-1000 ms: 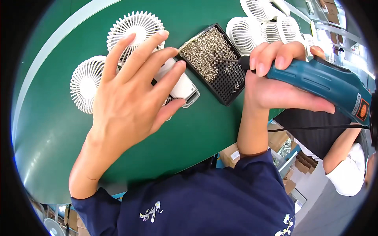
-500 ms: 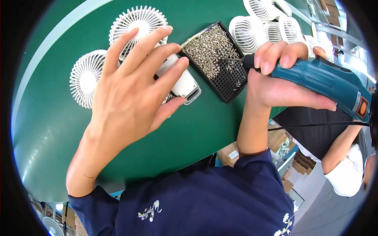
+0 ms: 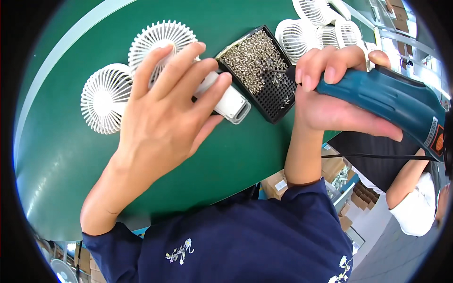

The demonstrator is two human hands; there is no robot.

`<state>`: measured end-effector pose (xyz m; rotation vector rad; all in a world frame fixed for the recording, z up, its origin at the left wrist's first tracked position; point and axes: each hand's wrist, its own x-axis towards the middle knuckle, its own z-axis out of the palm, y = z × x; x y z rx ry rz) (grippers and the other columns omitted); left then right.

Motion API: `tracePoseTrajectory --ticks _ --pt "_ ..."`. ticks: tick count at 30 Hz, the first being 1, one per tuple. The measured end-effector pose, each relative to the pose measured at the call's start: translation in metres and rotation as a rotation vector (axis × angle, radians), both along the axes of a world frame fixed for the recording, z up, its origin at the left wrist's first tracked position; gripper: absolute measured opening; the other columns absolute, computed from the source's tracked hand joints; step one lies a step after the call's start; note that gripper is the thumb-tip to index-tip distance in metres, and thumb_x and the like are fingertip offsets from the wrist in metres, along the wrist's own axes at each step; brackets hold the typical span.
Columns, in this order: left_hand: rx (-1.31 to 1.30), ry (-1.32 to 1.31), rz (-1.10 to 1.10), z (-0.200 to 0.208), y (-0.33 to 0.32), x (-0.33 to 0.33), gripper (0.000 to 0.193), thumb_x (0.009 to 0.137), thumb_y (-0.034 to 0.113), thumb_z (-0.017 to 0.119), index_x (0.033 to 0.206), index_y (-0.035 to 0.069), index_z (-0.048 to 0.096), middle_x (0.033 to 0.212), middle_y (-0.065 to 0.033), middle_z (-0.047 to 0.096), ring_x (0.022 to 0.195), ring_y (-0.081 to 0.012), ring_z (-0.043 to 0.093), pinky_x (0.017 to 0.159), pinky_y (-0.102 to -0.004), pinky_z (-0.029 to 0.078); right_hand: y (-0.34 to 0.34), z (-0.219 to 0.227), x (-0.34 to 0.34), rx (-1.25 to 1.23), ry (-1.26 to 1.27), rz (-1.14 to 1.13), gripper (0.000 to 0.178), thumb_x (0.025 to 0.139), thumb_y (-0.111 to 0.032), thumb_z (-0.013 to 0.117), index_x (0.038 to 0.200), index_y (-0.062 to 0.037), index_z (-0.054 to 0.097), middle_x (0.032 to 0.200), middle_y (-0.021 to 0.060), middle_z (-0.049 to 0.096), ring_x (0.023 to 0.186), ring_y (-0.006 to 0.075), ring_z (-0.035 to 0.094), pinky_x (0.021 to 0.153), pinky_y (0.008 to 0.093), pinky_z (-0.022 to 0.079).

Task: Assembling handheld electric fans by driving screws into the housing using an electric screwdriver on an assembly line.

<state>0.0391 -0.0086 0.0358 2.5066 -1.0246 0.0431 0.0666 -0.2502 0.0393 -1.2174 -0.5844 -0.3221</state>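
Observation:
My left hand [image 3: 163,111] lies over a white handheld fan [image 3: 163,37], its fingers long and spread, thumb and forefinger astride the handle [image 3: 232,104]. The palm hides the fan's middle. Left of that hand, a second white round grille [image 3: 101,96] lies on the green table. My right hand [image 3: 330,96] is wrapped round a teal electric screwdriver [image 3: 384,96], which points left. Its thin bit reaches over a black tray [image 3: 273,115] of small silver screws [image 3: 250,54]; whether a screw sits on the tip is too small to tell.
More white fan parts [image 3: 297,37] are grouped at the back right, behind the tray. The screwdriver's black cord [image 3: 373,155] runs along the right. Another person's arm [image 3: 406,181] shows at the right, with cardboard boxes [image 3: 273,185] below the green table's [image 3: 226,165] edge.
My left hand and the fan beneath it have shifted slightly nearer and the handle end to the right. The left grille has moved a little. The screwdriver's back end has dipped slightly, bit still over the screws.

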Motion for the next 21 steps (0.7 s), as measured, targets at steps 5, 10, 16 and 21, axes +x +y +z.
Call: tracePoseTrajectory --ticks 5,10,16,21 --pt "-0.03 -0.038 0.01 -0.005 -0.004 -0.002 0.051 0.068 0.028 0.079 0.116 0.014 0.067 0.118 -0.0039 0.059 0.124 -0.0264 0.048 0.107 -0.049 0.033 -0.001 -0.002 -0.001 0.018 -0.025 -0.011 0.102 0.068 -0.097 0.026 0.13 -0.0189 0.048 0.075 0.0043 0.053 0.046 0.0178 0.048 0.044 0.0326 0.041" --pt "-0.046 -0.064 0.017 -0.008 -0.003 -0.003 0.051 0.068 0.03 0.078 0.115 0.014 0.067 0.116 -0.0033 0.06 0.124 -0.0253 0.05 0.107 -0.0487 0.033 -0.001 0.004 -0.006 0.002 -0.05 0.006 0.098 0.073 -0.094 0.029 0.13 -0.0166 0.048 0.08 0.0048 0.055 0.049 0.0176 0.05 0.046 0.0339 0.041" --pt "-0.06 -0.066 0.048 -0.008 -0.005 -0.006 0.051 0.067 0.031 0.079 0.113 0.014 0.066 0.114 -0.002 0.06 0.122 -0.0237 0.052 0.107 -0.0487 0.032 0.001 0.035 -0.031 0.107 -0.031 0.065 0.077 0.086 -0.073 0.05 0.13 -0.0087 0.048 0.084 0.0054 0.056 0.055 0.0189 0.053 0.051 0.0337 0.042" --pt "-0.087 -0.076 0.051 -0.011 -0.005 -0.005 0.051 0.063 0.027 0.081 0.111 0.015 0.066 0.111 -0.0006 0.059 0.122 -0.0218 0.052 0.108 -0.0478 0.031 0.033 0.038 -0.062 0.025 0.014 0.136 0.074 0.089 -0.068 0.05 0.131 -0.0079 0.045 0.083 0.0048 0.054 0.05 0.0181 0.05 0.05 0.0345 0.043"
